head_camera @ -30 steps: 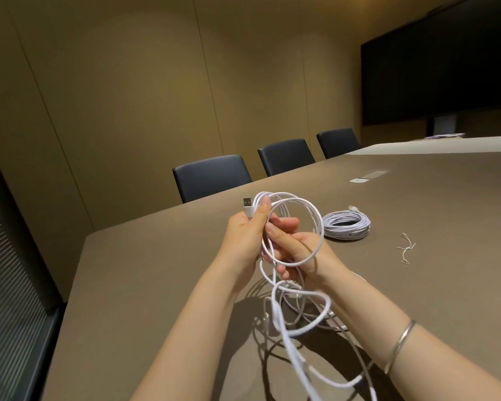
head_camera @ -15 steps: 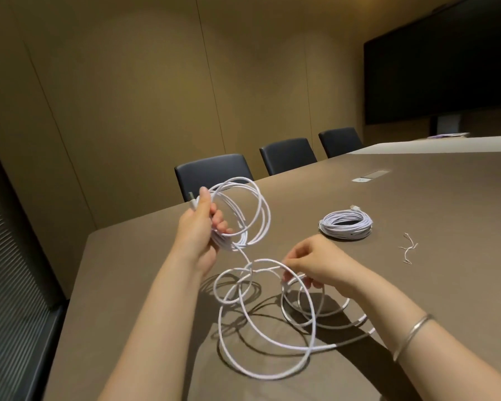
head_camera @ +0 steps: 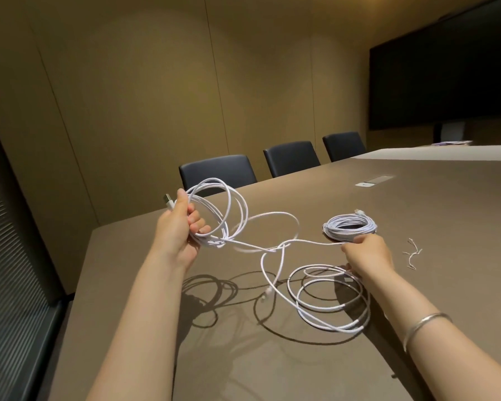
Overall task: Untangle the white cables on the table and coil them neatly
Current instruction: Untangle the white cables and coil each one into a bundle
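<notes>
The white cable point(head_camera: 284, 244) runs from loops held in the air down to loose rings lying on the table point(head_camera: 417, 198), nearer me than the finished coil point(head_camera: 350, 227). Between the two ends, left of that coil, the strands cross in a small knot point(head_camera: 275, 249). My left hand point(head_camera: 177, 227) is closed around the gathered loops, the plug point(head_camera: 168, 200) jutting past the thumb. My right hand point(head_camera: 368, 254), touching the coil's near edge, pinches the taut run. I judge the untangling step is in hand; next, the crossing needs slack fed through it before winding.
</notes>
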Tool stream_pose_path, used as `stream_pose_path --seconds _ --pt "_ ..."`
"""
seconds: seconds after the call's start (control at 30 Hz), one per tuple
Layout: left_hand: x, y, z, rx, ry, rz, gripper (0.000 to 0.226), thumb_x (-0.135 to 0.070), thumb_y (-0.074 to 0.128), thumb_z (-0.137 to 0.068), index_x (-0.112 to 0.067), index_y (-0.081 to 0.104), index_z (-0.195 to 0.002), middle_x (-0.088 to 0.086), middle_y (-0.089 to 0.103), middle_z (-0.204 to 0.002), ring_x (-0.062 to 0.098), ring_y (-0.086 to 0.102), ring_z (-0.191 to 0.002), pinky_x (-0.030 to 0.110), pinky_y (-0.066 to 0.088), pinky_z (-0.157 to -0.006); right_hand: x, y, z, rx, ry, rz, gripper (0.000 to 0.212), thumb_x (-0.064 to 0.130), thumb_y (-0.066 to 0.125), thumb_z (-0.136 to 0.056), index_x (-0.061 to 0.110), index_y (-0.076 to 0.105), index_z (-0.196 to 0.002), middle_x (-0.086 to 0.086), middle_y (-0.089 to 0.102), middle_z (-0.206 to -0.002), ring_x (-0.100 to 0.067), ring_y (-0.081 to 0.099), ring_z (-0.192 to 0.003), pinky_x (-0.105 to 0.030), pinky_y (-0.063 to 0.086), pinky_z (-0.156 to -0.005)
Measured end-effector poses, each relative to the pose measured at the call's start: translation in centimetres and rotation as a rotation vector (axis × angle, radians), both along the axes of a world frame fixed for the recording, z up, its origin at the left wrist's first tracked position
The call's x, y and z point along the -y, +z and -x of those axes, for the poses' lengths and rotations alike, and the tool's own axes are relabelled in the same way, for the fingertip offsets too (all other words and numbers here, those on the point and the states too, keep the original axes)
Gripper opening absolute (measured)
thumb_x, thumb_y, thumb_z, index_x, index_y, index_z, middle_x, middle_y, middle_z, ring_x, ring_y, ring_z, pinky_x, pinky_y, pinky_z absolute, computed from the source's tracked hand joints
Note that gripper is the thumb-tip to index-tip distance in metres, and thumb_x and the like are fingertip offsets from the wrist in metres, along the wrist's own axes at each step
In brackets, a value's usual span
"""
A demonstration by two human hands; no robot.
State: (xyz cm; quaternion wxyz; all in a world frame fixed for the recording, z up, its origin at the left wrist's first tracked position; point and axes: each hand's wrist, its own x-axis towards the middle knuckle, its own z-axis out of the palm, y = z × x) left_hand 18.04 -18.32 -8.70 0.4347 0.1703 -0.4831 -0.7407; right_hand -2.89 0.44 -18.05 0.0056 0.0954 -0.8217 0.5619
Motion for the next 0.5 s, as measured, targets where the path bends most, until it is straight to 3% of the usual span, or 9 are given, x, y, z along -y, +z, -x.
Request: stream_pose_path --seconds 0.17,0.33,0.5 --pt "0.0 -0.1 -0.2 0.018 0.028 -0.008 0.043 -0.038 0.044 -0.103 -0.016 0.040 -0.067 -0.005 0.028 -0.047 0.007 0.025 -0.036 0.017 0.028 -0.035 0.5 -0.3 0.4 0.042 -0.051 0.046 0.021 0.016 0.054 -0.082 0.006 0.066 -0.096 -0.019 0.069 -0.095 -0.039 0.067 -0.084 -0.038 0.055 -0.075" --pt "-0.2 0.0 -0.1 0.038 0.043 0.029 0.042 -0.039 0.045 -0.103 -0.015 0.042 -0.068 -0.004 0.029 -0.049 0.007 0.026 -0.038 0.018 0.029 -0.037 0.0 -0.2 0.5 0.048 -0.087 0.080 0.024 0.014 0.054 -0.080 0.005 0.068 -0.097 -0.020 0.069 -0.101 -0.041 0.066 -0.091 -0.043 0.055 -0.083" --pt "0.2 -0.1 -0.2 0.032 0.095 0.014 0.042 -0.039 0.044 -0.103 -0.015 0.041 -0.068 -0.004 0.029 -0.049 0.007 0.025 -0.037 0.016 0.028 -0.036 -0.4 0.3 -0.7 -0.016 -0.002 -0.284 0.017 0.017 0.053 -0.081 0.017 0.068 -0.088 -0.011 0.066 -0.100 -0.035 0.057 -0.105 -0.042 0.039 -0.096"
